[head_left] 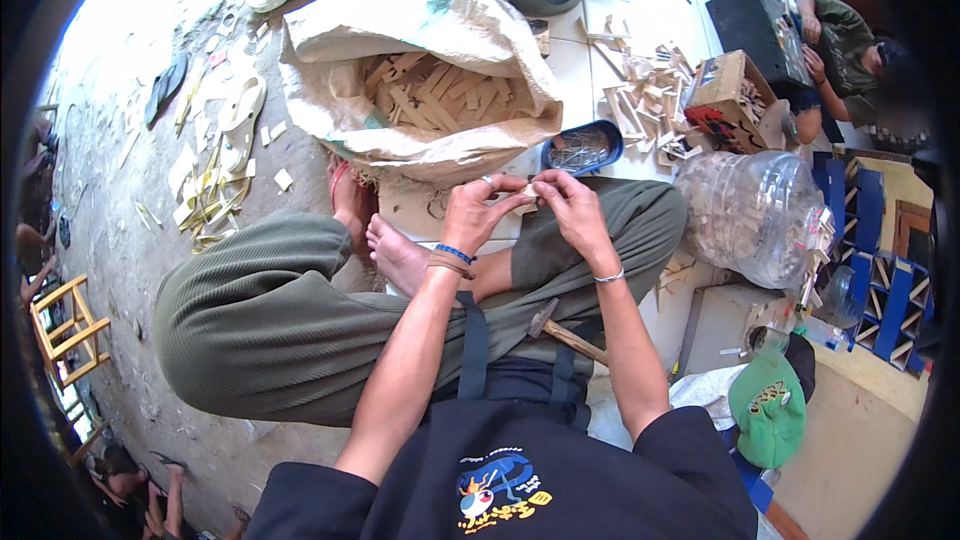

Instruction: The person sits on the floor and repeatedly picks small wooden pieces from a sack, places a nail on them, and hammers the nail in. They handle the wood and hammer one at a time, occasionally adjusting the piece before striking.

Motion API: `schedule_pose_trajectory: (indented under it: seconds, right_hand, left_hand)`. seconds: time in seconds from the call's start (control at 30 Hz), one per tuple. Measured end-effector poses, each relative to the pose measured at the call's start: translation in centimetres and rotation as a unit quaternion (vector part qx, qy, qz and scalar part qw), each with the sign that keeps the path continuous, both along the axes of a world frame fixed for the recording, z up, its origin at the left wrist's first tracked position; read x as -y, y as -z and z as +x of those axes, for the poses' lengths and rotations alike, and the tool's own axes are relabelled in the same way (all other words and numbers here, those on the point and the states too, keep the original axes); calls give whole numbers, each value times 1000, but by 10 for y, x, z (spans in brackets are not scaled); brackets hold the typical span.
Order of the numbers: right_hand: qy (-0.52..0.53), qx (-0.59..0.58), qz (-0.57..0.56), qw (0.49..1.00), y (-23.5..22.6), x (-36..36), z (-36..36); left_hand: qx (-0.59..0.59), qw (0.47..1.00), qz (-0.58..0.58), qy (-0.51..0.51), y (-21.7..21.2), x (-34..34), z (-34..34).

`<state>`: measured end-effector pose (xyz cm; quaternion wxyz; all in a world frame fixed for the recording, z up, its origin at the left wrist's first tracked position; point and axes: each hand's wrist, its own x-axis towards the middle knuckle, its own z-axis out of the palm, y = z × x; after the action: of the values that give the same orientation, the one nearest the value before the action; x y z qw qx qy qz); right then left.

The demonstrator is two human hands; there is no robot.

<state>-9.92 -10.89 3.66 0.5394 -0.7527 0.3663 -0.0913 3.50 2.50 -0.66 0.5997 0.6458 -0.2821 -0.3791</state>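
My left hand (475,214) and my right hand (572,212) meet above my crossed legs. Fingers of both are pinched together at a small pale wooden piece (530,193), mostly covered by the fingertips. Just beyond my right hand stands a blue tray (547,152) holding thin metal nails (582,148). A hammer (572,338) with a wooden handle lies across my lap, near my right forearm. Past my left hand, a large white woven sack (330,50) is open, filled with short wooden strips (440,98).
Wooden pieces (640,100) lie heaped beside a cardboard box (735,80). A big clear plastic jug (745,202) lies right of my knee. A green cap (768,410) is at lower right. Sandals (240,122) and scraps are on the left floor. Another person (845,50) sits far right.
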Motion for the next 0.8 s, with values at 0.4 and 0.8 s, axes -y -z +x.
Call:
schedule_pose_trajectory:
  seconds: [0.4,0.8]
  right_hand:
    - [-23,-236,-328,915,27,109,-22]
    - [-88,-311,-398,858,57,116,-7]
  left_hand:
    - [2,1000,11,11,-1,-1,2]
    - [29,1000,6,6,0,-2,2]
